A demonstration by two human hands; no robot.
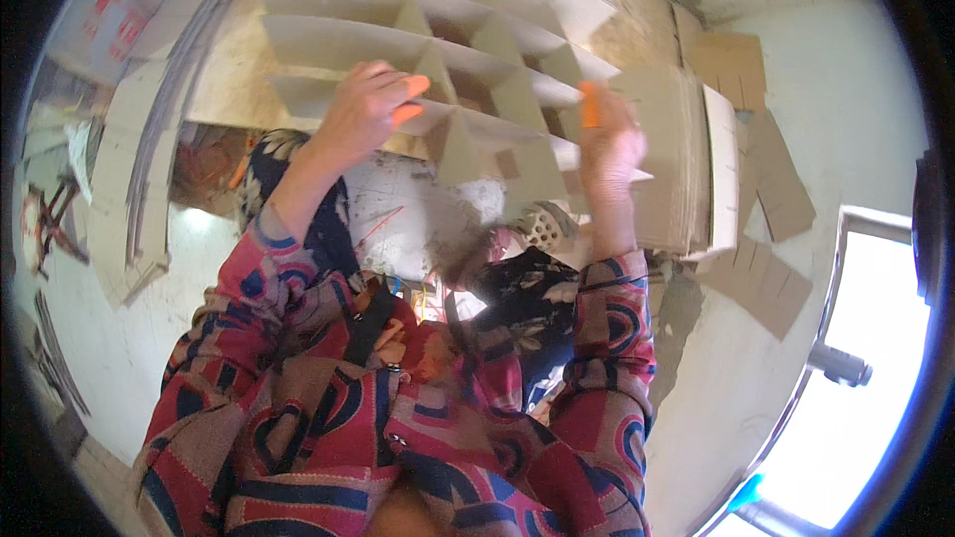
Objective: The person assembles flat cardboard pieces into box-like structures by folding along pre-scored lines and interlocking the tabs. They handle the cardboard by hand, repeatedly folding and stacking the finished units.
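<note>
A grid of interlocking cardboard dividers stands in front of me, its slotted strips upright and crossing. Over its near left part is my left hand; orange covers sit on its thumb and a fingertip. Those two tips are apart, with nothing visible between them, and the other fingers curl in. My right hand is at the grid's right end, its fingers closed at the strip ends. One orange-covered finger lies against the cardboard there; the grip itself is partly hidden.
Right of the grid stands a thick stack of cardboard sheets. Loose slotted pieces lie beyond it on the floor. Long cardboard strips lean at the left, near a printed carton. A bright doorway is at the lower right.
</note>
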